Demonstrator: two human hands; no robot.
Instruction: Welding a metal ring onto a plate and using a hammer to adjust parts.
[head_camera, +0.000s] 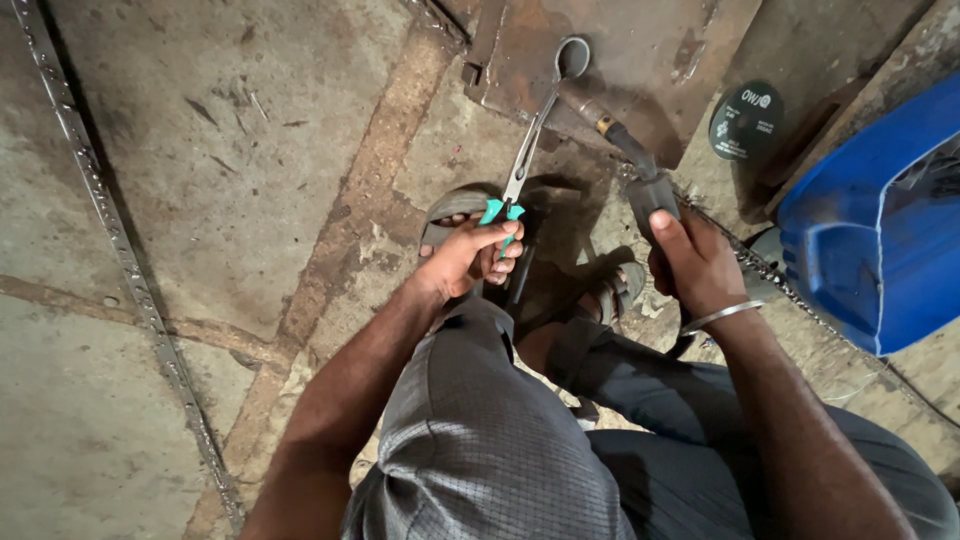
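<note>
A person crouches over a concrete floor, seen from above, with both knees in grey trousers filling the bottom of the view.

The left hand is curled shut around the teal grips of a pair of long pliers. The pliers reach away from the hand, up toward a rusty steel plate lying on the floor. Their tips pinch a small metal ring, which rests on the plate near its lower left corner.

The right hand sits to the right of the pliers, fingers wrapped tight around the dark handle of a welding torch, thumb laid along the top. A silver bangle circles that wrist. The torch slants up and left across the plate's lower edge, and its nozzle ends just beside the ring; whether it touches the ring cannot be told.

Below the plate, between the two hands, two feet in grey sandals stand on the floor. To the right of the plate lies a dark round grinding disc, and further right a blue plastic tub. Far to the left of the plate, a thin perforated metal strip runs down the floor.
</note>
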